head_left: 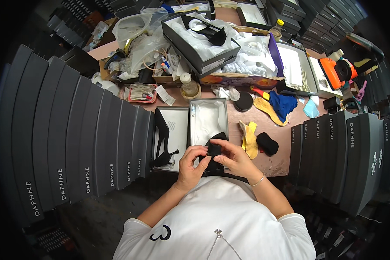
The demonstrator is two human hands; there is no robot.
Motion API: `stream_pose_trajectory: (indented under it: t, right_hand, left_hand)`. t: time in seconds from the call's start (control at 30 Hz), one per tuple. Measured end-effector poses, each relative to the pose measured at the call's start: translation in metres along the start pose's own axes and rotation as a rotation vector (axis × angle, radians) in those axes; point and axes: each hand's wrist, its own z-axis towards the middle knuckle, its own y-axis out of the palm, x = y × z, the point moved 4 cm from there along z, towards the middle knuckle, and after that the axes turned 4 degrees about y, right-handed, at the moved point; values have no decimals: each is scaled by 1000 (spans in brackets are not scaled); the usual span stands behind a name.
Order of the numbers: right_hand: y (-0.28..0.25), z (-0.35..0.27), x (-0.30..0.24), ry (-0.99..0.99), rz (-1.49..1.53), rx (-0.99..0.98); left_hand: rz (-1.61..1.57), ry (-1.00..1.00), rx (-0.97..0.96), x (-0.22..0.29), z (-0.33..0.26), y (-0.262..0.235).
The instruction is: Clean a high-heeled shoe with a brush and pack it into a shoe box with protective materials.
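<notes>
Black item (214, 151), its exact kind hard to make out, sits at the clock's centre before the white shirt (212, 216), each grip closed on it, the left hand (190, 168) pinching from eight o'clock and the right hand (237, 161) from between three and four. At twelve, just beyond, a paper-lined box (208, 119) rests on the tabletop (278, 164), with a black high-heeled shoe (161, 143) in a white-lined tray (176, 119) at ten. Toward two lie a yellow cloth (249, 142) and, just beside it, a black pad (268, 144).
</notes>
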Motion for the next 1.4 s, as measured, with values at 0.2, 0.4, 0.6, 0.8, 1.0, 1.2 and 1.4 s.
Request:
stream_pose_trajectory:
  t: [0.2,0.4,0.6,0.8,1.0,1.2,1.4]
  right_hand:
    - [-12,-15,-14,90,-429,-13]
    - [-13,-20,-15,-5,-597,9]
    - [27,-16,-32,-244,-764,-141]
    - [70,-21,-40,-598,-629,-271]
    - [-33,30,40,-190,-1198,209]
    - [-47,96,152,-145,-1782,112]
    - [-12,63,1,46,-496,60]
  left_hand:
    - [-447,-331,132,-29,-9,1]
    - [-853,-655,332,-77,-17,-9]
    - [-772,-1170,18,-40,-1,-3]
    - [-1023,-1099,74,-70,-27,-40]
    - [-899,-894,268,-55,-26,-84]
    - [-995,-790,259,-48,-4,-43]
    - [-876,-861,404,-78,-21,-36]
